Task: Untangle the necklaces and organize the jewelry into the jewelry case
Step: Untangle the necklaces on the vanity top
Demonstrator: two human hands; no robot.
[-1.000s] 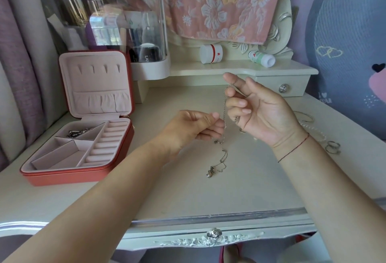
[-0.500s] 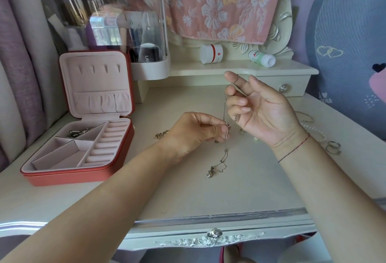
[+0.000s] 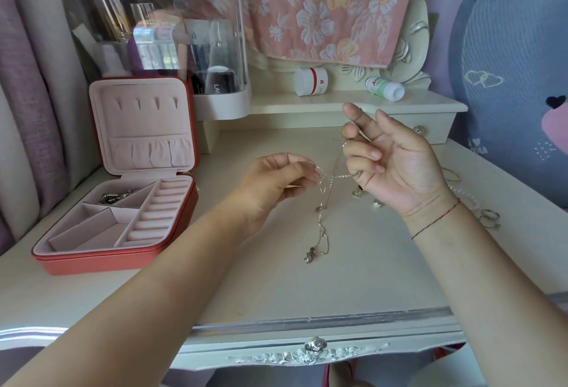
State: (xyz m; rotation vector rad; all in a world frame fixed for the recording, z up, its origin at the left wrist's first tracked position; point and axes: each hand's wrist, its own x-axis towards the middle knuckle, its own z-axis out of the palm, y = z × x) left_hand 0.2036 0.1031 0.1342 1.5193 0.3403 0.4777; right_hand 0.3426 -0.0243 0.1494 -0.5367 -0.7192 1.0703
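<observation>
Thin silver necklaces (image 3: 322,226) hang tangled over the dressing table, their pendants resting on the tabletop. My right hand (image 3: 393,165), palm toward me, holds the chains up between thumb and fingers. My left hand (image 3: 276,180) pinches one strand and pulls it sideways, so it stretches level between the two hands. The red jewelry case (image 3: 116,260) stands open at the left, pink inside, with a small silver piece (image 3: 116,197) in its back compartment.
Silver rings (image 3: 490,217), a pearl strand (image 3: 464,194) and small earrings (image 3: 376,203) lie on the table right of my right hand. A clear cosmetics organizer (image 3: 159,42) stands behind the case. Two small jars (image 3: 310,80) lie on the raised shelf.
My left hand has drawn back to the left with a strand, which now stretches level between the hands. My right hand stays raised with the chains.
</observation>
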